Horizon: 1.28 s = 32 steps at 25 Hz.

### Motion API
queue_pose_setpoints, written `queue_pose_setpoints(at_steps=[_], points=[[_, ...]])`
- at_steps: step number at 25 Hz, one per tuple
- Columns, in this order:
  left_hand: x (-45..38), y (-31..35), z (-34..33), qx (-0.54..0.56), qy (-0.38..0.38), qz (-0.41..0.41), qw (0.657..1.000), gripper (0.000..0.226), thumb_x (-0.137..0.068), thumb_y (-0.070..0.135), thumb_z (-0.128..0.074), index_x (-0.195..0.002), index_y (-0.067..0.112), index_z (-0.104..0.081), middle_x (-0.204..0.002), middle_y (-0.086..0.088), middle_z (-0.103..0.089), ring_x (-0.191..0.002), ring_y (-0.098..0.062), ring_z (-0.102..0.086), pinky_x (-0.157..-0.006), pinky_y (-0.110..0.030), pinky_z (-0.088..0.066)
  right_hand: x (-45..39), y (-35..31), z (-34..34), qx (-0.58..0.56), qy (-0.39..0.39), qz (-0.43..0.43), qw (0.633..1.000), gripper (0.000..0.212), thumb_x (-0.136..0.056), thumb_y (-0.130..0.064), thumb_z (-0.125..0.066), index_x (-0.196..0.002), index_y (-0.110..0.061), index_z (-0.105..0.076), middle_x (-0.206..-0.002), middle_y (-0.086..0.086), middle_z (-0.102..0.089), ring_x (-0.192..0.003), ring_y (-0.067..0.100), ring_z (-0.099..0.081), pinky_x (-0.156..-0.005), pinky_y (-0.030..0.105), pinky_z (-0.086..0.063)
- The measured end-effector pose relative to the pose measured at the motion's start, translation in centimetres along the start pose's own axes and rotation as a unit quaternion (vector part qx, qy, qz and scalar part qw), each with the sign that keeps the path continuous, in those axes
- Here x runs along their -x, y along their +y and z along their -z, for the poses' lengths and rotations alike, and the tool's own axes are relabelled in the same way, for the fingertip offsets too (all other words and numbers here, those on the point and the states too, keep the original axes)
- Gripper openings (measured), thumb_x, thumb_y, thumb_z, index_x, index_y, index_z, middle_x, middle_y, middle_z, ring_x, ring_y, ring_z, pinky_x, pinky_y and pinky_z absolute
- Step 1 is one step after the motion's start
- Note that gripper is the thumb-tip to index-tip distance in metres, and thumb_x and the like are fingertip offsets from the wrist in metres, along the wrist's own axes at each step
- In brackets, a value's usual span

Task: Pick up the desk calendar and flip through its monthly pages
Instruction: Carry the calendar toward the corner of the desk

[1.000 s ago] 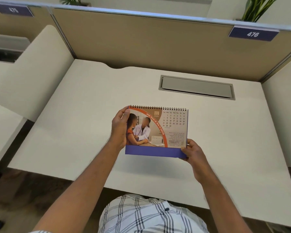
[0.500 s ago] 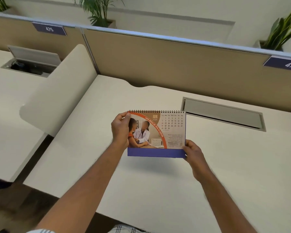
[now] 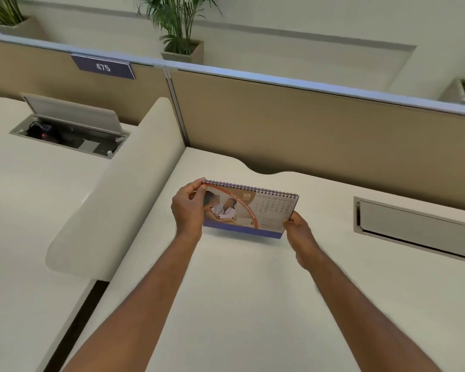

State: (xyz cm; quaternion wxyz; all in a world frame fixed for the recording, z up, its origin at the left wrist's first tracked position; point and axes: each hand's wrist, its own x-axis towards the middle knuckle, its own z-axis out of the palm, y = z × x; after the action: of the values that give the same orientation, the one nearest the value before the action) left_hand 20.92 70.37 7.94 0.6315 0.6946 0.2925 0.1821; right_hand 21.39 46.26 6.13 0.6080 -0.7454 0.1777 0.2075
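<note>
The desk calendar [image 3: 263, 213] is a spiral-bound tent calendar with a blue base strip, showing a June page with a photo and an orange arc. It is held above the white desk [image 3: 253, 304], tilted back so the page faces up. My left hand [image 3: 187, 209] grips its left edge, thumb and fingers pinching near the top left corner by the spiral. My right hand [image 3: 297, 229] holds the lower right corner.
A closed grey cable hatch [image 3: 419, 226] is set in the desk at the right. A tan partition [image 3: 320, 124] runs along the back. A rounded white divider [image 3: 124, 200] stands at the left, beyond it a neighbouring desk with an open cable box [image 3: 70, 132]. Potted plants stand behind.
The view has swung up and to the left, so the hatch slid right. The calendar has tipped further back and sits farther out over the desk. Both hands keep their grip.
</note>
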Motion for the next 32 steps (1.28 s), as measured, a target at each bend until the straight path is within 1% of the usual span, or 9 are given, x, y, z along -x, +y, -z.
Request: queue_pose_setpoints(at_steps=[3,7,9,12,15,21,28,30,32], points=[[-4.4,-0.7,0.7,0.003,0.028,-0.016,0.999,0.023,-0.100,0.014,-0.066,-0.119,0.016,-0.078,-0.114,-0.002,-0.077,-0.096,-0.007,-0.074,-0.077,-0.017,-0.061,-4.0,-2.8,-3.2,0.013,0.005,0.009,1.000,0.037,-0.106,-0.003,-0.034,-0.129,-0.028,-0.049,-0.128,-0.003,-0.056,-0.118,0.022,-0.050,-0.094,0.036,-0.044],[-10.4,-1.5,0.9,0.001,0.068,-0.025,0.997,0.022,-0.101,0.013,-0.064,-0.120,0.016,-0.076,-0.111,-0.003,-0.074,-0.092,-0.006,-0.073,-0.064,-0.008,-0.055,-9.6,-6.0,-7.2,0.028,-0.007,0.038,0.999,0.043,-0.106,-0.001,-0.031,-0.139,-0.020,-0.052,-0.131,0.000,-0.059,-0.116,0.021,-0.053,-0.079,0.021,-0.046],[-13.4,-2.1,0.9,-0.019,0.088,-0.042,0.995,0.025,-0.101,0.014,-0.064,-0.124,0.011,-0.075,-0.116,-0.006,-0.074,-0.101,-0.014,-0.072,-0.068,-0.003,-0.051,-12.0,-7.4,-9.0,0.030,-0.015,0.047,0.998,0.044,-0.106,-0.002,-0.031,-0.142,-0.019,-0.051,-0.132,-0.001,-0.059,-0.117,0.020,-0.052,-0.075,0.017,-0.044],[-17.0,-2.6,1.1,-0.046,0.112,-0.061,0.991,0.026,-0.102,0.015,-0.064,-0.125,0.012,-0.075,-0.116,-0.002,-0.072,-0.098,-0.010,-0.067,-0.074,-0.001,-0.049,-15.3,-9.0,-11.4,0.028,-0.024,0.047,0.998,0.042,-0.107,-0.004,-0.032,-0.141,-0.019,-0.052,-0.134,-0.002,-0.059,-0.118,0.018,-0.052,-0.083,0.023,-0.042],[-18.9,-3.2,1.2,-0.060,0.122,-0.073,0.988,0.027,-0.102,0.016,-0.063,-0.127,0.015,-0.074,-0.115,0.002,-0.070,-0.101,-0.010,-0.066,-0.081,-0.009,-0.055,-17.1,-9.6,-13.0,0.036,-0.031,0.037,0.998,0.040,-0.108,-0.007,-0.033,-0.140,-0.020,-0.053,-0.136,-0.001,-0.060,-0.118,0.018,-0.052,-0.073,0.018,-0.041],[-19.4,-5.0,0.8,-0.089,0.106,-0.077,0.987,0.030,-0.104,0.014,-0.060,-0.132,0.011,-0.070,-0.122,-0.003,-0.067,-0.102,-0.013,-0.064,-0.065,0.003,-0.046,-18.6,-8.5,-13.6,0.045,-0.020,0.037,0.998,0.032,-0.110,-0.015,-0.036,-0.137,-0.026,-0.049,-0.133,-0.002,-0.056,-0.120,0.020,-0.048,-0.092,0.034,-0.043],[-19.6,-5.4,0.7,-0.095,0.099,-0.076,0.988,0.029,-0.104,0.014,-0.060,-0.132,0.012,-0.069,-0.127,-0.009,-0.070,-0.106,-0.012,-0.064,-0.070,0.003,-0.047,-19.2,-8.1,-13.6,0.052,-0.032,0.038,0.997,0.033,-0.110,-0.018,-0.037,-0.141,-0.023,-0.046,-0.136,-0.001,-0.054,-0.119,0.019,-0.048,-0.095,0.035,-0.043],[-19.4,-5.5,0.7,-0.100,0.097,-0.071,0.988,0.030,-0.104,0.014,-0.060,-0.133,0.012,-0.068,-0.127,-0.009,-0.069,-0.106,-0.012,-0.064,-0.074,-0.001,-0.052,-19.3,-7.9,-13.5,0.054,-0.038,0.035,0.997,0.032,-0.110,-0.018,-0.037,-0.141,-0.023,-0.046,-0.137,0.001,-0.054,-0.120,0.020,-0.048,-0.097,0.036,-0.044],[-19.3,-5.7,0.6,-0.087,0.089,-0.065,0.990,0.031,-0.104,0.013,-0.060,-0.134,0.013,-0.066,-0.128,-0.008,-0.068,-0.110,-0.017,-0.067,-0.085,-0.022,-0.061,-19.2,-7.8,-13.4,0.061,-0.033,0.028,0.997,0.032,-0.110,-0.017,-0.038,-0.142,-0.021,-0.043,-0.137,0.003,-0.054,-0.121,0.021,-0.049,-0.098,0.036,-0.044]])
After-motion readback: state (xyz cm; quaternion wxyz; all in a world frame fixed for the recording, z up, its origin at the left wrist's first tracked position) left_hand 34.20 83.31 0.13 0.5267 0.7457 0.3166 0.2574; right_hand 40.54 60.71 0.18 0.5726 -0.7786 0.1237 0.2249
